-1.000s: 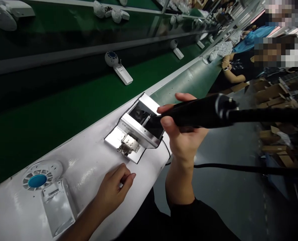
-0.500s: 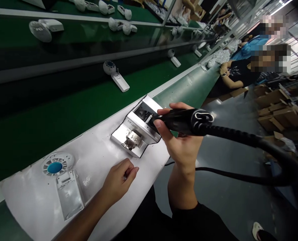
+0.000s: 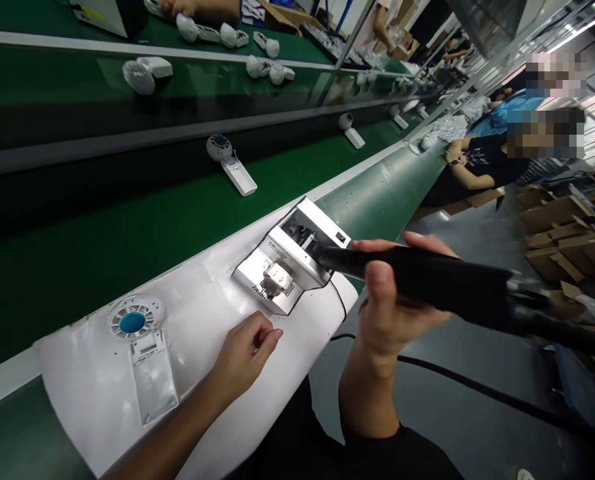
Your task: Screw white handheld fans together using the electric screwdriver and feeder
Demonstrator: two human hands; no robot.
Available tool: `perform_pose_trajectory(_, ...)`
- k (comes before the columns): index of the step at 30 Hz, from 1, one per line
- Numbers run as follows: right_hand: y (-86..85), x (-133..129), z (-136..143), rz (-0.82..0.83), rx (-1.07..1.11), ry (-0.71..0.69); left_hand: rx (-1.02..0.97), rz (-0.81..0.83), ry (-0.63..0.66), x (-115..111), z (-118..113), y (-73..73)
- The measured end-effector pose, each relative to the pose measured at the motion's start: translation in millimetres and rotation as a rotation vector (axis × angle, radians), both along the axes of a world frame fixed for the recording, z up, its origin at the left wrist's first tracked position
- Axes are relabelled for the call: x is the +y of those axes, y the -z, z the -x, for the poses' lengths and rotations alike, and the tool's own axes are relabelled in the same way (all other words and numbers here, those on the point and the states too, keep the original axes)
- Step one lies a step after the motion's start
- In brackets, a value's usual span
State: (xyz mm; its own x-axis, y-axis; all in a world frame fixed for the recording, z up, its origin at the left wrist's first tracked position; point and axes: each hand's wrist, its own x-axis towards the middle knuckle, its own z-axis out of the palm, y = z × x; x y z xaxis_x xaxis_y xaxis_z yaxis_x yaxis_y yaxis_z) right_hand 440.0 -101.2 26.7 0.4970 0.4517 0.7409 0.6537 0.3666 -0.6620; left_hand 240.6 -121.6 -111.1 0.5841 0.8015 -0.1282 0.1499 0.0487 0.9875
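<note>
My right hand [image 3: 395,300] is wrapped around a black corded electric screwdriver [image 3: 427,277], held roughly level. Its narrow front end is at the open side of a silver screw feeder [image 3: 295,257], which stands on a white sheet [image 3: 212,293]. Whether the tip touches a screw cannot be made out. Loosely curled, my left hand [image 3: 250,343] rests on the sheet just in front of the feeder, with nothing visible in its fingers. Left of that hand lies a white handheld fan part [image 3: 155,383] with a round grille and blue centre [image 3: 132,323].
A green conveyor belt [image 3: 142,247] runs beyond the sheet, carrying a white fan [image 3: 237,175] and others farther along. More fans lie on an upper shelf [image 3: 77,80]. A co-worker [image 3: 482,157] sits at the right, near cardboard boxes [image 3: 567,230]. A black cable [image 3: 457,380] hangs at right.
My right hand has drawn the electric screwdriver back to the right, and its rear end has swung right and down. My left hand stays curled on the sheet. The view has shifted slightly.
</note>
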Motion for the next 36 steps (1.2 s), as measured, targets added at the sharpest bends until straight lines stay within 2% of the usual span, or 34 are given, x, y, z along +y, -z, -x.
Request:
perform_pose_trajectory(4, -6.2, -1, -4, -0.195, 0.061, 0.105, -0.011, 0.054, -0.04, 5, 0, -6.1)
perform_pose_trajectory(8, -6.1, -3, -18, -0.287, 0.181, 0.123, 0.031, -0.105, -0.022, 16, 7, -18.6)
perform_pose_trajectory(14, -3.8, -13, -40, -0.357, 0.388, 0.148, 0.407, -0.284, 0.149, 26, 26, -36.4)
perform_pose_trajectory(18, 0.3, -9, -46, -0.355, 0.58, 0.112, 0.504, -0.291, 0.167, 24, 33, -36.1)
perform_pose_trajectory(24, 15.6, 8, -56, -0.311, 0.599, 0.11, 0.51, -0.324, 0.115, 22, 42, -27.8)
perform_pose_trajectory(27, 15.5, 11, -60, -0.301, 0.603, 0.088, 0.493, -0.33, 0.134, 22, 46, -26.7)
perform_pose_trajectory(33, 7.7, 17, -62, -0.343, 0.553, 0.069, 0.443, -0.247, 0.136, 24, 44, -39.1)
perform_pose_trajectory(36, 9.3, 19, -65, -0.396, 0.58, -0.029, 0.312, -0.027, 0.041, 24, 41, -48.1)
